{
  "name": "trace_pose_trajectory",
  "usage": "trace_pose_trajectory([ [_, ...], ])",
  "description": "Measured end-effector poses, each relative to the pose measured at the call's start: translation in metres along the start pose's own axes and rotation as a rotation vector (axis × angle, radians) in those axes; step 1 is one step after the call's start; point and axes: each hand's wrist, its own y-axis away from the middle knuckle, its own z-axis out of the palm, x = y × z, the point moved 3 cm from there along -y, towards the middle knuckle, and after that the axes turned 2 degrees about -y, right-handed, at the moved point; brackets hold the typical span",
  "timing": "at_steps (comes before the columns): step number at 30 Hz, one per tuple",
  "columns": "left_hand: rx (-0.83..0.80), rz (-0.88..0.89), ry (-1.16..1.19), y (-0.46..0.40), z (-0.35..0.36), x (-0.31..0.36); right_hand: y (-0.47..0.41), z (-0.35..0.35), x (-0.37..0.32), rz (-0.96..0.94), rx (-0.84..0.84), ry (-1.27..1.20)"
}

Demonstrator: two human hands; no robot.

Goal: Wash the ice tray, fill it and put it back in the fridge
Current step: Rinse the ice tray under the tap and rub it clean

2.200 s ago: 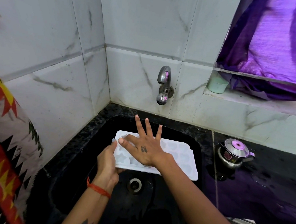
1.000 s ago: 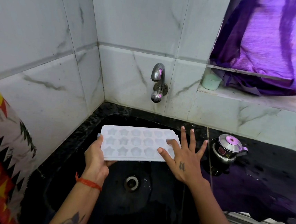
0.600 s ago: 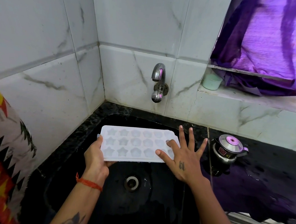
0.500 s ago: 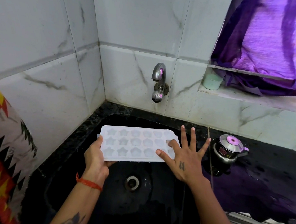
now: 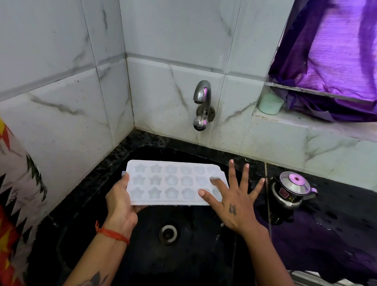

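Tray (image 5: 169, 183) over sink (image 5: 196, 247), my left grip (image 5: 120, 202) holds its edge, right grip (image 5: 232, 203) wide, fingers rubbing cells. Washing step; next needs tap (image 5: 201, 105) opened.

White ice tray (image 5: 170, 182), black sink (image 5: 193, 270), purple curtain (image 5: 352, 55), grey-veined white wall tiles (image 5: 171, 26).
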Motion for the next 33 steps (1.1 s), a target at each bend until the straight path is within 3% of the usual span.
trace_pose_trajectory([
  [14, 0.009, -0.016, -0.004, -0.003, -0.001, -0.005, 0.003, -0.003, 0.007, 0.037, 0.037, 0.189],
  [24, -0.008, -0.001, -0.009, -0.005, -0.003, -0.003, 0.001, -0.002, 0.006, 0.061, -0.075, -0.092],
  [33, -0.01, -0.01, 0.005, -0.004, -0.003, -0.006, 0.001, -0.005, 0.011, 0.035, -0.063, -0.091],
])
